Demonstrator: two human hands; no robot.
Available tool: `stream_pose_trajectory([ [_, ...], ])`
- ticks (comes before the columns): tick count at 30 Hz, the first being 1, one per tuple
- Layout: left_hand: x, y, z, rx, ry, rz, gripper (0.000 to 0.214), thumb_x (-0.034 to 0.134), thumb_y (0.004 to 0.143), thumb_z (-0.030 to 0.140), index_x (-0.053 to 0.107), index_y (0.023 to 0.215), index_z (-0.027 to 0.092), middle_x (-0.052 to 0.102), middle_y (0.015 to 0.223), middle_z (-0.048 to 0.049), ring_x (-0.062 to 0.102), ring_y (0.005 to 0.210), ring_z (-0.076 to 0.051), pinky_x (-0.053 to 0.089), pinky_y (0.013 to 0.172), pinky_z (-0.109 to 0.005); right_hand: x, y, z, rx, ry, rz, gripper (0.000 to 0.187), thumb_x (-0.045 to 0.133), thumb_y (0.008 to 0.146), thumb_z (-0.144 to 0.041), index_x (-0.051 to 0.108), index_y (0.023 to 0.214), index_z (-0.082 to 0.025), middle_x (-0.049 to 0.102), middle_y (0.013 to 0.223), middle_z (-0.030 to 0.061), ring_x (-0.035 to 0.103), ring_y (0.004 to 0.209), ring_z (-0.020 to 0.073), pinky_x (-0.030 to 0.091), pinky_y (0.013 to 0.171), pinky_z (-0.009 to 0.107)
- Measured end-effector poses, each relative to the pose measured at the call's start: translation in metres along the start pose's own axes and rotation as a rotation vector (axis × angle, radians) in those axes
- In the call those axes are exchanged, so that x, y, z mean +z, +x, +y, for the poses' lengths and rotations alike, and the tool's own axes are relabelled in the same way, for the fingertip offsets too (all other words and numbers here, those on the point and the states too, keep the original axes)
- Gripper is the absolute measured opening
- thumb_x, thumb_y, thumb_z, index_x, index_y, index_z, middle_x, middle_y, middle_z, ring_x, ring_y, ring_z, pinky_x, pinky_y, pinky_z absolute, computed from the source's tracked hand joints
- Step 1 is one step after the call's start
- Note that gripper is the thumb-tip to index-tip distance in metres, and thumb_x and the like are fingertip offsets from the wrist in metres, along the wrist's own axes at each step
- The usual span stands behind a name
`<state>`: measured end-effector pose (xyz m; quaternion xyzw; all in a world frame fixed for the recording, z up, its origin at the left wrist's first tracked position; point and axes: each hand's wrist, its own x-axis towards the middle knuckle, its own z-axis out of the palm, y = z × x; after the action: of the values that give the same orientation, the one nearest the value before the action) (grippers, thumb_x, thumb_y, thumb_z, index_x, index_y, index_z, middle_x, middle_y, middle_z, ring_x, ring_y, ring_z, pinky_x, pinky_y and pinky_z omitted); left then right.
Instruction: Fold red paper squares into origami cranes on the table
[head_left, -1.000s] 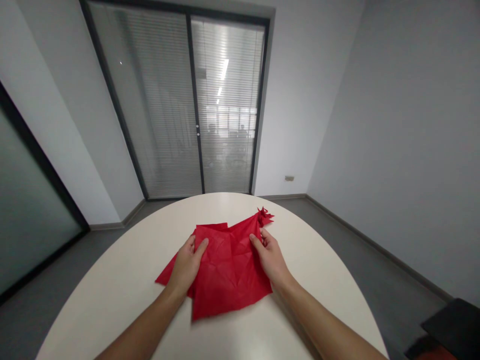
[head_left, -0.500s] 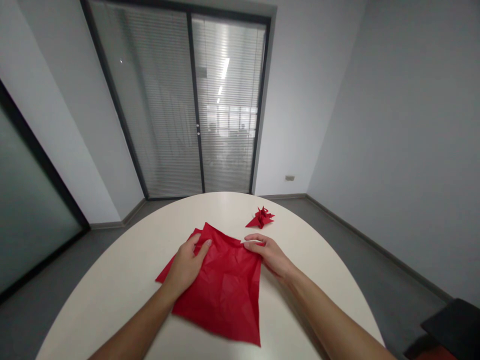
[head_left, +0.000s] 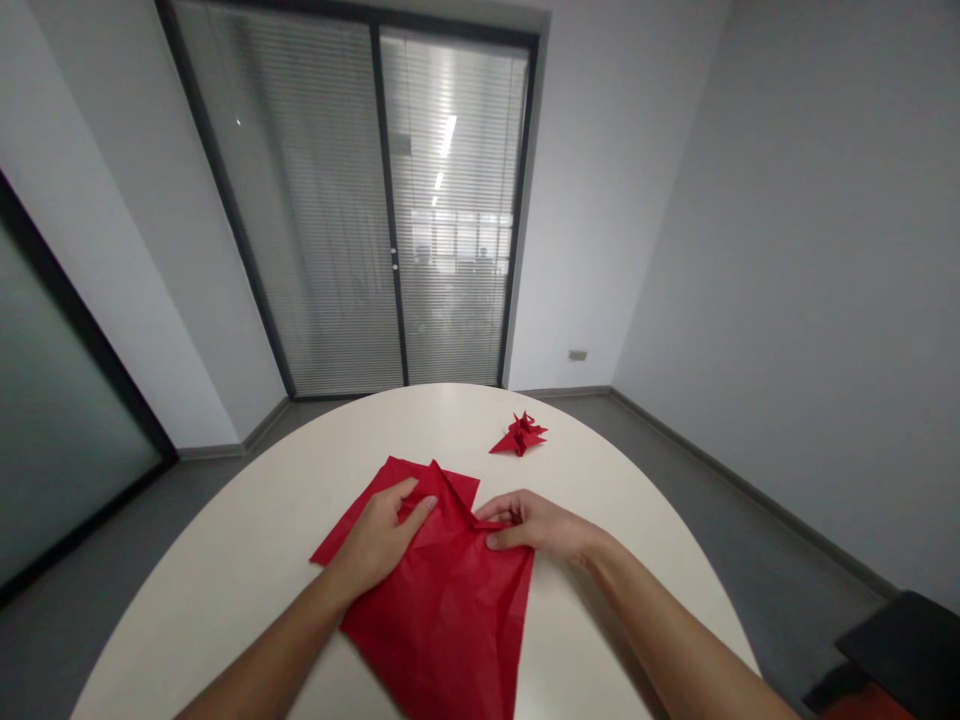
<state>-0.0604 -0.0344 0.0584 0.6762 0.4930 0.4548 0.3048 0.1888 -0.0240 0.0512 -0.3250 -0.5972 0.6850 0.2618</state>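
A creased sheet of red paper [head_left: 457, 610] is held above the near part of the table, its upper edge bent between my hands. My left hand [head_left: 382, 535] grips its upper left side, thumb on top and fingers mostly behind the sheet. At the upper right edge, my right hand [head_left: 529, 527] pinches the paper between thumb and fingers. Another flat red sheet [head_left: 352, 515] lies under and behind the held one, partly covered by it and by my left hand. Beyond my right hand lie small folded red paper pieces [head_left: 521, 435] with pointed tips.
The round cream table [head_left: 247, 540] has its curved far edge before a glass door with blinds [head_left: 457, 300]. A dark chair [head_left: 907, 640] stands at the lower right, apart from the table. Grey walls rise on both sides.
Both hands have shifted slightly right, the right one also nearer to me. The held sheet has come down toward me and its upper edge buckles more; more of the sheet behind shows.
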Motion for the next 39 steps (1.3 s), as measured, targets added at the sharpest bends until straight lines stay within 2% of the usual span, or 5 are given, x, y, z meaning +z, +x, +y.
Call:
stream_pose_trajectory([
  [14,-0.007,0.002,0.003,0.025,-0.038,-0.089,0.028,0.060,0.087,0.047,0.073,0.089,0.022,0.076,0.095,-0.0061,0.069,0.085,-0.026,0.052,0.084,-0.034,-0.006,0.010,0.013,-0.163,-0.098,0.272,0.039,0.085,0.068,-0.044,0.058,0.075,-0.017,0.053,0.062,-0.0079,0.048,0.054,0.0082,0.035,0.052,0.020],
  [23,-0.030,0.027,-0.024,-0.115,-0.114,-0.068,0.041,0.064,0.080,0.054,0.074,0.096,0.017,0.077,0.093,-0.0104,0.071,0.085,-0.030,0.054,0.077,-0.037,-0.003,0.014,0.019,-0.379,0.006,0.469,0.049,0.082,0.071,-0.038,0.061,0.113,-0.023,0.067,0.117,0.0077,0.065,0.095,0.0187,0.051,0.081,0.033],
  [27,-0.036,0.047,-0.051,-0.195,-0.061,-0.087,0.047,0.067,0.072,0.058,0.074,0.091,0.016,0.078,0.088,-0.0114,0.072,0.082,-0.032,0.055,0.072,-0.038,-0.003,0.020,0.035,-0.370,-0.164,0.555,0.045,0.069,0.082,-0.036,0.059,0.123,-0.021,0.069,0.101,0.0068,0.064,0.082,0.0173,0.052,0.076,0.034],
  [31,-0.037,0.062,-0.074,-0.158,0.051,-0.039,0.044,0.069,0.069,0.053,0.075,0.094,0.017,0.078,0.097,-0.0122,0.072,0.092,-0.032,0.053,0.086,-0.039,0.009,0.022,0.043,-0.466,-0.510,0.638,0.035,0.060,0.088,-0.030,0.063,0.122,-0.024,0.050,0.142,0.0117,0.060,0.113,0.0223,0.049,0.095,0.042],
  [39,-0.031,0.066,-0.092,-0.085,0.210,0.001,0.055,0.065,0.074,0.042,0.065,0.122,0.015,0.072,0.118,-0.0146,0.067,0.110,-0.031,0.048,0.099,-0.041,0.037,0.014,0.042,-0.323,-0.969,0.498,0.052,0.069,0.083,-0.032,0.061,0.133,-0.020,0.037,0.155,0.0163,0.038,0.142,0.0336,0.033,0.116,0.050],
])
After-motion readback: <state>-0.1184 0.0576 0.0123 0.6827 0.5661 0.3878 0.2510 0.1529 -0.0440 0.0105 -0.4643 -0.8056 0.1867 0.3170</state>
